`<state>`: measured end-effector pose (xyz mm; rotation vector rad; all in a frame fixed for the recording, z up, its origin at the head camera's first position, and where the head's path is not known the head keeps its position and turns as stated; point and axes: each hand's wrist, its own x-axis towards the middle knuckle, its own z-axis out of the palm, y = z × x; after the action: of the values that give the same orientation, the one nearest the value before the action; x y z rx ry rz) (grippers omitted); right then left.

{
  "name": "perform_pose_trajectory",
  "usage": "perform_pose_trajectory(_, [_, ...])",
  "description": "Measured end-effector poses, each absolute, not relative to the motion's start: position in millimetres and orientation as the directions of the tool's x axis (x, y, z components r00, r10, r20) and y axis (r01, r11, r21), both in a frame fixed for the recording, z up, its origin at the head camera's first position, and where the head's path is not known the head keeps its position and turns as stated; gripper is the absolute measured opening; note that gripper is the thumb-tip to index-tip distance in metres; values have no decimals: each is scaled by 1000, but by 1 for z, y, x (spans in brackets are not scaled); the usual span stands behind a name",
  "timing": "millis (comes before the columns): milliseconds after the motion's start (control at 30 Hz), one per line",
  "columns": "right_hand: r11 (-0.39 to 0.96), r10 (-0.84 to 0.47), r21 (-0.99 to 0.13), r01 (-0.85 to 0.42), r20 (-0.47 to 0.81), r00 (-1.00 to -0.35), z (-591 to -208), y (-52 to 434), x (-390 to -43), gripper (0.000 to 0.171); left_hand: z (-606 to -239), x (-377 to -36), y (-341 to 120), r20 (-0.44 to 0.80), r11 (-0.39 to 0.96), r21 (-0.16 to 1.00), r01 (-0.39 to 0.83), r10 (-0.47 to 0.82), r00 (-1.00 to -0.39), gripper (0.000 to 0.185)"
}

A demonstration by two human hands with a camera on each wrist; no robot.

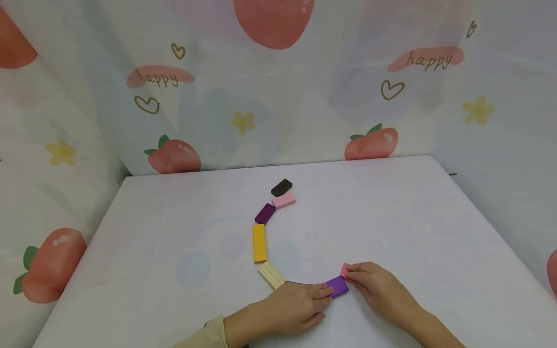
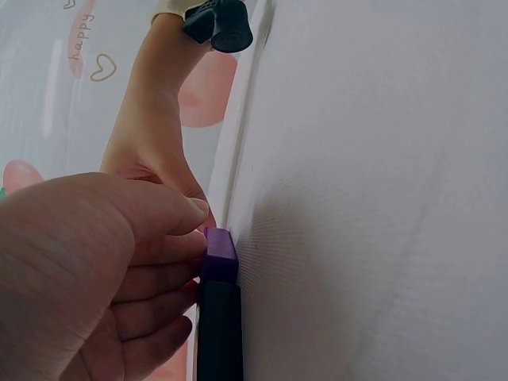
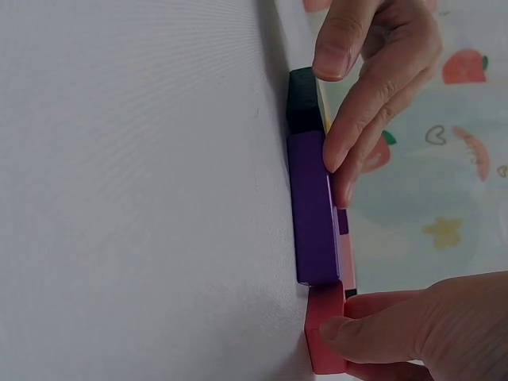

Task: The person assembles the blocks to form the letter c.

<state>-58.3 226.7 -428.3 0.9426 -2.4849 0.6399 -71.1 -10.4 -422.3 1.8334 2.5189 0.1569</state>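
Bright even light, soft faint shadows, wrist views blurred up close

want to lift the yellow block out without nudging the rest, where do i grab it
Pinch the yellow block across its two long sides, coming straight down from above. It lies flat on the table, and its short ends nearly meet the dark purple block and the cream block, so only the long sides look free. Both hands are busy elsewhere.

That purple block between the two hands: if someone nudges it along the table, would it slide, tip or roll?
The purple block lies flat on its broad face, so it would probably slide, not tip. Its square edges give it nothing to roll on. It looks stiff and solid, likely light for its size. The white table looks smooth, so a fingertip push should move it.
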Motion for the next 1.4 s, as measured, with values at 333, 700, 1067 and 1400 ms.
perform_pose_trajectory(333, [676, -506, -264, -688, 512, -694, -428, 226, -58, 35, -421, -71, -10, 28, 308, 98, 946, 950, -312, 38])
perform_pose_trajectory(700, [660, -513, -265, -703, 526, -679, -430, 226, -59, 36, -422, -71, -11, 36, 313, 104, 944, 947, -318, 37])
perform_pose_trajectory(1067, [670, -513, -269, -692, 506, -693, -428, 227, -58, 35, -422, -71, -10, 51, 311, 99, 945, 947, -317, 36])
perform_pose_trajectory(1400, [677, -510, -263, -687, 506, -696, -428, 227, -57, 36, -423, -71, -10, 56, 313, 91, 945, 946, -319, 36])
